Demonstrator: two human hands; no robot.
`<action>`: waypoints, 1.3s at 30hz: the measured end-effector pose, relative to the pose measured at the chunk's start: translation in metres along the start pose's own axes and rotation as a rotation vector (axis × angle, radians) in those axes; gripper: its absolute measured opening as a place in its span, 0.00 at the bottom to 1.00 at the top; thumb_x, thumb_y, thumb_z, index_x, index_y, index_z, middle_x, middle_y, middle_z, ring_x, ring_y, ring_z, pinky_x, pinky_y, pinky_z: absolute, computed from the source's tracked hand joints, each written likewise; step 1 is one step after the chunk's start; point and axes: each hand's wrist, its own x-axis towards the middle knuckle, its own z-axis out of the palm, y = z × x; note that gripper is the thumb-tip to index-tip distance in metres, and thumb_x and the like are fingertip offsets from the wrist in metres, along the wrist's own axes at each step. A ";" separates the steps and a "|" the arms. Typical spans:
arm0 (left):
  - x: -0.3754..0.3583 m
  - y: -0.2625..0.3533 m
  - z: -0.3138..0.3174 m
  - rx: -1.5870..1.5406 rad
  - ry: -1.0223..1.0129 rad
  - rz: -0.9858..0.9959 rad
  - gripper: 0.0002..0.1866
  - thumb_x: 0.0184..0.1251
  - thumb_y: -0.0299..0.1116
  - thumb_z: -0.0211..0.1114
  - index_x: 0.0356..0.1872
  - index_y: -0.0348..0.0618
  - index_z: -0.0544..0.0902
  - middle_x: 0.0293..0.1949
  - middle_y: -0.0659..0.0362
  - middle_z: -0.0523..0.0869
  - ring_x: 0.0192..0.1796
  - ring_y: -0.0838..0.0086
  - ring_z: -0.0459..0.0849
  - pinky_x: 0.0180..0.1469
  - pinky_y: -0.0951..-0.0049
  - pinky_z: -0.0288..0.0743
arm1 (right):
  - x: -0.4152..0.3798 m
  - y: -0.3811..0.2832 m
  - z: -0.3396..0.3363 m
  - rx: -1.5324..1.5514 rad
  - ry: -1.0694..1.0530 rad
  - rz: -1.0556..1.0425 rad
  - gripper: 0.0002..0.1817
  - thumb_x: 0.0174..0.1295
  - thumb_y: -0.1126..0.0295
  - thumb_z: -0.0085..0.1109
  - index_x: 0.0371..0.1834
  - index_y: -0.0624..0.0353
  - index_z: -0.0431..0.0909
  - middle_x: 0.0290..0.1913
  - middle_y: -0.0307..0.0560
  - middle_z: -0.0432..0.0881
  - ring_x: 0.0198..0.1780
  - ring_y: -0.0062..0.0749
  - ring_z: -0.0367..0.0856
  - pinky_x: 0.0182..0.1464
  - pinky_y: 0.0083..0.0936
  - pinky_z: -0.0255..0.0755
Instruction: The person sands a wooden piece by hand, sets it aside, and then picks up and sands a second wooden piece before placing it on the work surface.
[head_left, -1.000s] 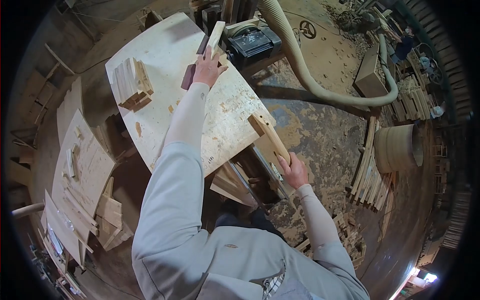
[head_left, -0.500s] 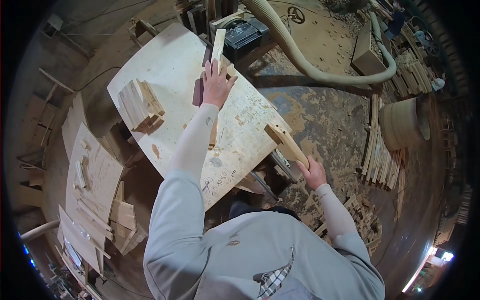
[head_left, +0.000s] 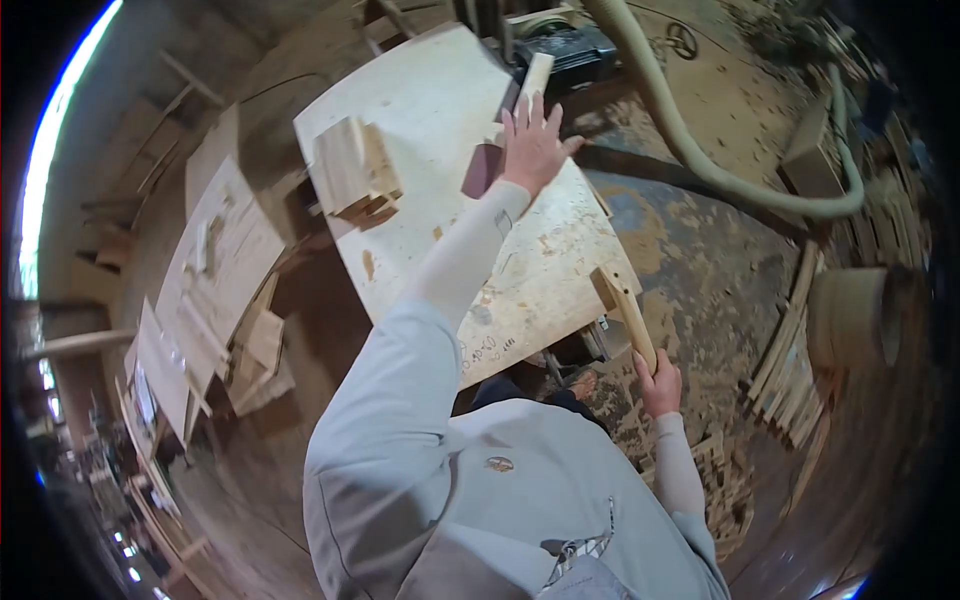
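Note:
My left hand lies with fingers spread over a pale wooden strip at the far side of the work table. Beside the wrist is a dark reddish block. My right hand is wrapped round the lower end of a long wooden handle. Small dark holes show near the handle's upper end, where a short wooden block sits crosswise by the table's corner. A stack of wooden pieces rests on the table left of my left arm.
The pale table top carries shavings and handwritten marks. A motor stands behind it, and a thick ribbed hose curves away to the right. Boards lie at left. Wooden strips and a round drum stand at right.
The whole view has shifted, so the table and both hands appear farther right. My left hand stays spread at the strip, and my right hand keeps its grip on the handle.

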 end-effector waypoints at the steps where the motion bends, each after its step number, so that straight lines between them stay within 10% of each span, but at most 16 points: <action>1: -0.013 -0.004 -0.012 -0.035 -0.001 -0.029 0.42 0.84 0.65 0.66 0.85 0.46 0.78 0.89 0.35 0.67 0.92 0.34 0.60 0.90 0.25 0.50 | 0.000 -0.001 -0.001 0.001 -0.021 -0.022 0.26 0.81 0.43 0.70 0.45 0.60 0.84 0.35 0.65 0.91 0.42 0.71 0.91 0.43 0.58 0.81; 18: -0.123 -0.089 -0.096 0.398 -0.189 -0.410 0.29 0.87 0.48 0.68 0.78 0.41 0.84 0.89 0.34 0.67 0.91 0.34 0.64 0.91 0.39 0.58 | -0.002 -0.004 -0.018 0.023 -0.059 -0.030 0.29 0.82 0.44 0.70 0.40 0.64 0.79 0.34 0.70 0.87 0.39 0.74 0.88 0.41 0.60 0.78; 24: -0.126 -0.090 -0.089 0.205 -0.020 -0.281 0.25 0.86 0.43 0.68 0.75 0.41 0.86 0.87 0.37 0.69 0.90 0.35 0.66 0.91 0.37 0.60 | -0.001 -0.008 -0.017 0.087 -0.049 -0.008 0.28 0.81 0.45 0.70 0.41 0.63 0.80 0.33 0.68 0.88 0.38 0.72 0.89 0.41 0.57 0.79; 39: -0.085 -0.153 -0.061 -0.035 0.238 -0.680 0.32 0.76 0.21 0.63 0.81 0.36 0.79 0.87 0.31 0.68 0.82 0.34 0.77 0.83 0.49 0.76 | -0.002 -0.006 -0.011 -0.014 -0.029 0.017 0.23 0.81 0.51 0.71 0.48 0.65 0.87 0.32 0.60 0.89 0.35 0.58 0.91 0.40 0.48 0.80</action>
